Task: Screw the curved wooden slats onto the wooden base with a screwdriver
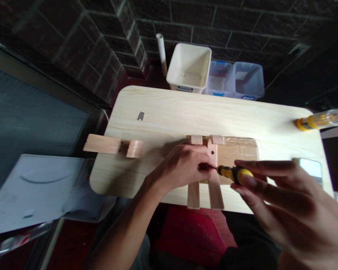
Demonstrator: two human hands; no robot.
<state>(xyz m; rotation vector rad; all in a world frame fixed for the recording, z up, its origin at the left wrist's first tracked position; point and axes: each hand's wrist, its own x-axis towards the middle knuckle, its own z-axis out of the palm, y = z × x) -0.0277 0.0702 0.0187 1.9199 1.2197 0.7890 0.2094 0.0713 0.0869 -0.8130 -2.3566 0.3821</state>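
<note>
In the head view, my right hand grips a yellow and black screwdriver by the end of its handle, with fingertips and thumb. Its tip points left, to the edge of a light wooden piece with a hooked top and a dark hole. My left hand is closed round this piece, its thumb and forefinger close to the tip; whether a screw is there, I cannot tell. A second wooden piece lies parallel, partly under the left hand. Both rest across a brown cardboard box on the table.
Several dark screws lie at the table's far left. Paired wooden pieces overhang its left edge. On the right are a phone and a yellow-capped clear tube. Behind stand a cream bin and clear boxes.
</note>
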